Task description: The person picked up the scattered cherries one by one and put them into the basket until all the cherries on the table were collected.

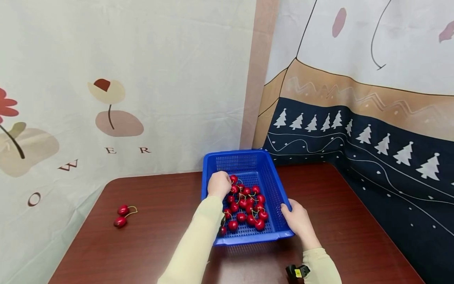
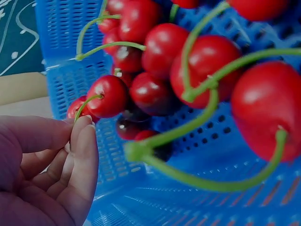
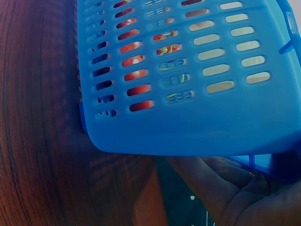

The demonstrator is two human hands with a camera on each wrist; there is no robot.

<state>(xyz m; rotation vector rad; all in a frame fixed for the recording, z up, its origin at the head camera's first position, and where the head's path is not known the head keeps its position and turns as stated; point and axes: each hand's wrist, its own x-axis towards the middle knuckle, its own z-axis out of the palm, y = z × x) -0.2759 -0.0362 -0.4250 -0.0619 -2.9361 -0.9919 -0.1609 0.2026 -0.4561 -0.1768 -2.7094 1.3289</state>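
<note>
A blue plastic basket (image 1: 252, 239) with slotted sides holds many red cherries (image 1: 242, 204) with green stems. My left hand (image 1: 219, 184) reaches over its left side; in the left wrist view, thumb and index finger pinch the stem of a cherry (image 2: 108, 96) among the others. Large in the foreground of that view, more cherries (image 2: 265, 103) hang or lie on joined stems. My right hand (image 1: 299, 221) grips the basket's right rim near its front corner, thumb over the edge. From the right wrist, the slotted basket wall (image 3: 188, 127) shows, with the fingers (image 3: 207, 181) beneath its edge.
A pair of cherries (image 1: 120, 222) with joined stems lies on the brown wooden table (image 1: 159, 213), left of the basket. Printed curtains (image 1: 177, 98) hang behind and to the right of the table. A black wrist device (image 1: 297, 271) sits by the right sleeve.
</note>
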